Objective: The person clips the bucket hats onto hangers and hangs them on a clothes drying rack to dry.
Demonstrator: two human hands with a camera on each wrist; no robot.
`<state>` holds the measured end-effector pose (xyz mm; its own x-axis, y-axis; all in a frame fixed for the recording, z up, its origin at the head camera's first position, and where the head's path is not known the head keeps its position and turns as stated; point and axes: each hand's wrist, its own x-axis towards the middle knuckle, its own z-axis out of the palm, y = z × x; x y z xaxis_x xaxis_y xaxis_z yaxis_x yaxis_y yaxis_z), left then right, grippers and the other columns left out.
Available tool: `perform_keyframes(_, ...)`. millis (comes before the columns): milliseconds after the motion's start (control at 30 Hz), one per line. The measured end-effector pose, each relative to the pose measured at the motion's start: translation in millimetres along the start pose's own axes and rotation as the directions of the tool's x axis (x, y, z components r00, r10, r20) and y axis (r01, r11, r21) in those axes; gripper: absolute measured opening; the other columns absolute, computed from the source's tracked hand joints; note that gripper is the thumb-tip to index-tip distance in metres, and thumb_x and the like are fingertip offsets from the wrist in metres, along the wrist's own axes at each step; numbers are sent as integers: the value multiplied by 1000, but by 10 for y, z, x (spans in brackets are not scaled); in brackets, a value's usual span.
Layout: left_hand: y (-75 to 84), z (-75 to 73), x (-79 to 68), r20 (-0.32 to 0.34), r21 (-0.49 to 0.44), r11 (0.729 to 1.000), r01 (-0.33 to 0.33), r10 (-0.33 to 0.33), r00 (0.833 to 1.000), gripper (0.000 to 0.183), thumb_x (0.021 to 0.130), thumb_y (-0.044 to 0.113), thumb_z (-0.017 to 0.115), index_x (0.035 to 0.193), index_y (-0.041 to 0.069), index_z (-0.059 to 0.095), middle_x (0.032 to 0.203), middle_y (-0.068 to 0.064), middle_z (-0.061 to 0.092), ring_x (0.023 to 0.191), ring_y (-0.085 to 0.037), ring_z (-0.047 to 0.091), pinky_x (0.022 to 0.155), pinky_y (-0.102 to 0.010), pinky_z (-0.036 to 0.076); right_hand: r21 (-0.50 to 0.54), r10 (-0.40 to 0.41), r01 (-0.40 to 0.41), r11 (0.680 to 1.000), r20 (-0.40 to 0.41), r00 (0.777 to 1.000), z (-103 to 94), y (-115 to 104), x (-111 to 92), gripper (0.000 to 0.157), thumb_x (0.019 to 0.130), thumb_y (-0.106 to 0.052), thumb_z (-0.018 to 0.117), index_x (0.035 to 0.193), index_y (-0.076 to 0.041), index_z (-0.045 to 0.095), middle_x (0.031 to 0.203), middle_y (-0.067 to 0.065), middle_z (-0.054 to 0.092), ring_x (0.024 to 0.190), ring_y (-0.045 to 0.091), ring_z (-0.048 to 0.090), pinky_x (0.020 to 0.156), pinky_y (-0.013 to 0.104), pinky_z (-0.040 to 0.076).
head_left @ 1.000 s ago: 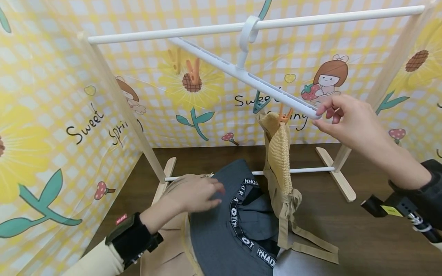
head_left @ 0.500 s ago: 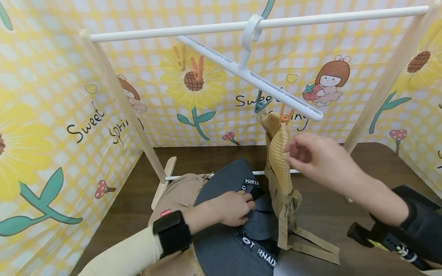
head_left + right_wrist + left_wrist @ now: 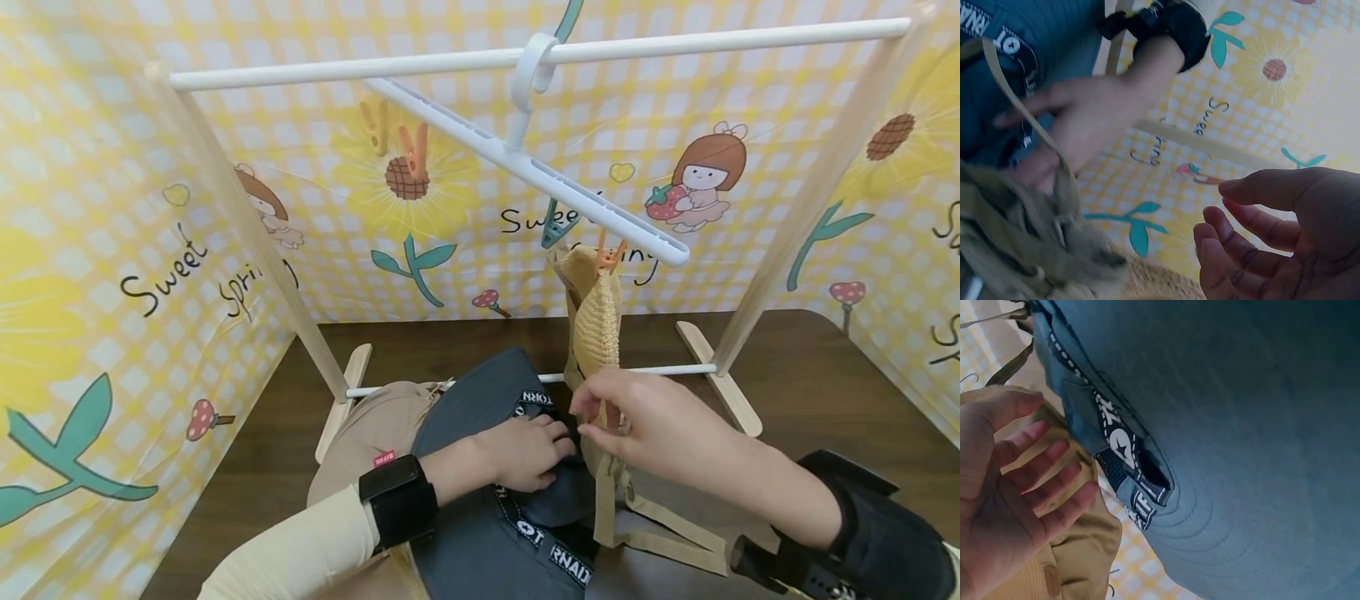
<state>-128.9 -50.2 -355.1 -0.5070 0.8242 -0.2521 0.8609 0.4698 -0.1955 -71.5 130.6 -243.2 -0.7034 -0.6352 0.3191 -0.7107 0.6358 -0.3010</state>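
A dark blue-grey brimmed hat with a lettered band lies low in front of me. Over its crown is my left hand; in the left wrist view its fingers are spread and grip nothing. A tan hat with a woven yellowish side and cloth ties hangs on edge from a white hanger, by an orange clip and a green clip. In front of this hat's lower part my right hand has loosely bent fingers, with nothing held in the right wrist view.
The hanger hooks over the top white rod of a wooden-legged rack. Two orange clips hang towards its far end. Beige cloth with a red tag lies under the dark hat. A patterned yellow cloth backs the brown table.
My right hand has left the hanger's near end and come down and left to the woven hat. My left hand has moved right, over the dark hat's crown.
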Motion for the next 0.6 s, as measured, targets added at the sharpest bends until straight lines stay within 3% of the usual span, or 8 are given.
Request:
perform_keyframes(133,-27,-24,-44,-31,-31,999,14,-15,999,42,91,33,58,128,16,49,131,-2,52,114,-16,50,94,-31,50,66,-19,16,998,43,999,147,-34,2,14,78,-10,71,88,-15,62,75,-8,58,61,1,51,50,21,49)
perform_keyframes(367,-92,-6,-153,-83,-58,998,24,-29,996,34,92,32,55,122,16,55,127,-4,55,115,-19,51,93,-35,51,244,-48,25,969,89,995,569,-104,-96,16,78,-6,71,88,-11,60,82,-2,61,63,3,54,55,21,53)
perform_keyframes(600,-129,-5,-280,-105,-140,990,29,-44,994,38,92,31,56,127,16,52,129,-5,54,118,-20,49,94,-38,51,277,-2,-40,960,150,989,817,-68,-202,22,79,-8,71,98,-10,59,90,1,62,66,4,54,57,22,53)
